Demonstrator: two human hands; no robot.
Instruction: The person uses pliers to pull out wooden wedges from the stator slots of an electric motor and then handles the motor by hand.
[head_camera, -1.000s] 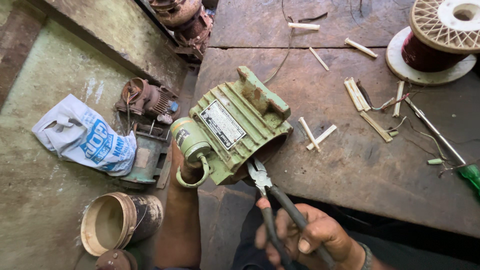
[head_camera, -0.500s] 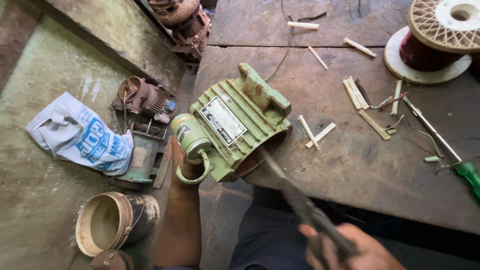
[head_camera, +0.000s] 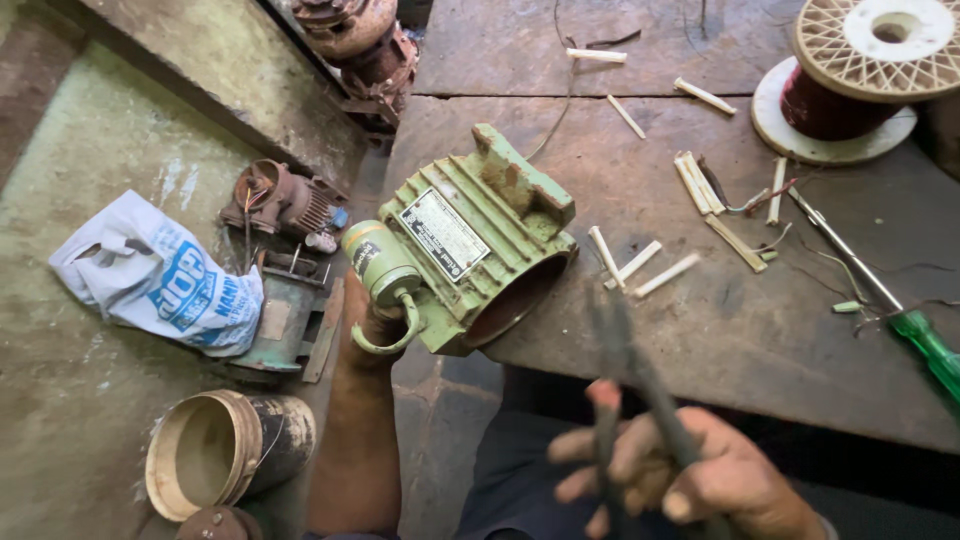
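Both hands work: left hand (head_camera: 378, 322) steadies the green motor housing (head_camera: 480, 240); right hand (head_camera: 690, 480), closed around blurred pliers (head_camera: 625, 350), should aim squarely into the bore.

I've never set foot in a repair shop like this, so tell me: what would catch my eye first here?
Likely the green motor housing, tipped on the near edge of the worn workbench, steadied from below by the left hand. In front, blurred, the right hand grips dark-handled pliers. At the bench's far right corner stands a spool of reddish wire, with pale sticks scattered beside the housing.
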